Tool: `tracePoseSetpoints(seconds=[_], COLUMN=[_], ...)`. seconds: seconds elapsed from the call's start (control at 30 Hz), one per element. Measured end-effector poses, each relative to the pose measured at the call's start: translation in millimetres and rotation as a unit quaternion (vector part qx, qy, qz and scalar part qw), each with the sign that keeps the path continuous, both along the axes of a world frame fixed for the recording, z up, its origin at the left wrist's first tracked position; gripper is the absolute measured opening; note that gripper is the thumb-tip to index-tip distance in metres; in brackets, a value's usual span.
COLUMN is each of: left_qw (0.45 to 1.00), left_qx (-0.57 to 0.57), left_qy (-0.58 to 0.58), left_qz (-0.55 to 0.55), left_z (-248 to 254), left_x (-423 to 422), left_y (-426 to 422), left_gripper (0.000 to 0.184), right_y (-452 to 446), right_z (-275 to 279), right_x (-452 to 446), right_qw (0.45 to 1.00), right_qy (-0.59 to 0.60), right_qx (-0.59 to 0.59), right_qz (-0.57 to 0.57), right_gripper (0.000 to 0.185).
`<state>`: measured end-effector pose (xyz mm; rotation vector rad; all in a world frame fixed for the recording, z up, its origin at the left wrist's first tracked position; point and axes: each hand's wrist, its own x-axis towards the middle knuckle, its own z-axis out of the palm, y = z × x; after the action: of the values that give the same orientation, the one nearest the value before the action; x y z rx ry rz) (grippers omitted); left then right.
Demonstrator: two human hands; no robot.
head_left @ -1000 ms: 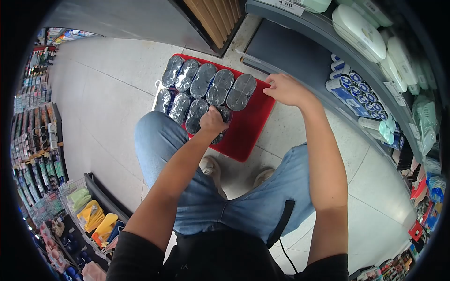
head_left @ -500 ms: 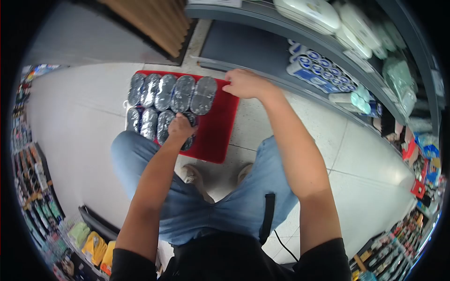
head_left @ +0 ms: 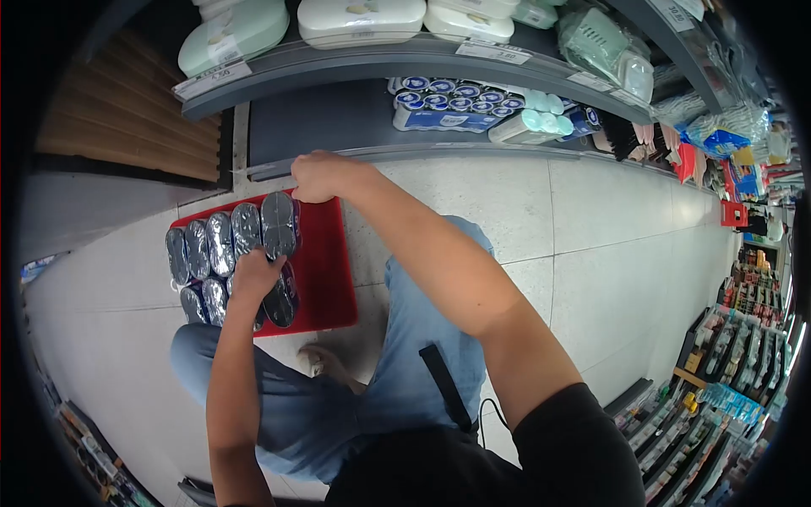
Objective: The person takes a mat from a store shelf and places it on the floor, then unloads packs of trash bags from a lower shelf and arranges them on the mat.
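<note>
A red tray on the floor holds two rows of oval, shrink-wrapped packs with shiny dark tops; their contents cannot be made out. My left hand is closed over the right end of the near row, its fingers bent against the end pack. At the tray's far edge, my right hand is closed with curled fingertips, close beside the end pack of the far row. What those fingertips grip is hidden. Bare red tray surface shows to the right of the packs.
Beyond the tray stands a grey shelf with blue-and-white wrapped packs on its lowest level. White plastic boxes sit above. A slatted brown panel is at far left. My knees flank the tray's near side.
The view has swung right, so the tray appears farther left and lower, and more shelf shows. My right hand is nearer the far row's end pack. My left hand stays over the near row.
</note>
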<state>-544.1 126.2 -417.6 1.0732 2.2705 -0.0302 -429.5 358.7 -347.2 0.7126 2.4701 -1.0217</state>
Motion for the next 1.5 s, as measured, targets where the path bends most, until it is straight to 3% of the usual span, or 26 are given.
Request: tracePoseSetpoints(seconds=[0.07, 0.23, 0.3, 0.37, 0.47, 0.53, 0.63, 0.73, 0.83, 0.93, 1.07, 1.2, 1.3, 1.5], left_qw=[0.999, 0.979, 0.975, 0.973, 0.972, 0.972, 0.974, 0.973, 0.974, 0.975, 0.976, 0.973, 0.970, 0.970], left_qx=[0.030, 0.053, 0.053, 0.042, 0.076, 0.084, 0.068, 0.060, 0.072, 0.092, 0.102, 0.110, 0.112, 0.119], left_qy=[-0.039, -0.159, -0.154, -0.159, -0.096, -0.119, -0.124, -0.117, -0.106, -0.103, -0.103, -0.105, -0.110, -0.103], left_qz=[-0.001, -0.119, -0.149, -0.160, -0.200, -0.183, -0.177, -0.188, -0.186, -0.176, -0.161, -0.175, -0.183, -0.186], left_z=[4, 60, 46, 40, 25, 29, 43, 39, 36, 35, 37, 35, 31, 27], left_x=[0, 16, 13, 9, 15, 23, 31, 27, 19, 12, 9, 9, 12, 19], left_y=[-2, 6, 0, 0, 5, 16, 29, 30, 28, 24, 19, 20, 20, 29], left_gripper=[0.048, 0.036, 0.035, 0.033, 0.034, 0.036, 0.037, 0.037, 0.034, 0.031, 0.028, 0.027, 0.026, 0.022], right_y=[8, 50, 65, 74, 80, 87, 87, 98, 99, 84, 103, 97, 104, 143], right_z=[10, 5, -11, -8, -29, -46, -11, -27, -32, -10, -29, -27, -42, -93], right_x=[11, 37, 48, 59, 69, 74, 67, 69, 62, 54, 65, 57, 62, 33], right_qw=[0.999, 0.991, 0.979, 0.975, 0.961, 0.951, 0.942, 0.907, 0.892, 0.855, 0.853, 0.872, 0.874, 0.924], right_qy=[0.013, -0.028, -0.038, -0.049, 0.020, 0.066, 0.047, 0.128, 0.142, 0.152, 0.156, 0.117, 0.084, 0.201], right_qx=[0.014, 0.034, 0.110, 0.111, 0.178, 0.219, 0.100, -0.014, 0.015, -0.051, -0.099, -0.044, -0.103, 0.025], right_qz=[-0.026, -0.123, -0.170, -0.186, -0.212, -0.208, -0.317, -0.401, -0.428, -0.493, -0.489, -0.474, -0.468, -0.323], right_gripper=[0.033, 0.046, 0.053, 0.066, 0.080, 0.087, 0.091, 0.091, 0.092, 0.091, 0.091, 0.088, 0.079, 0.056])
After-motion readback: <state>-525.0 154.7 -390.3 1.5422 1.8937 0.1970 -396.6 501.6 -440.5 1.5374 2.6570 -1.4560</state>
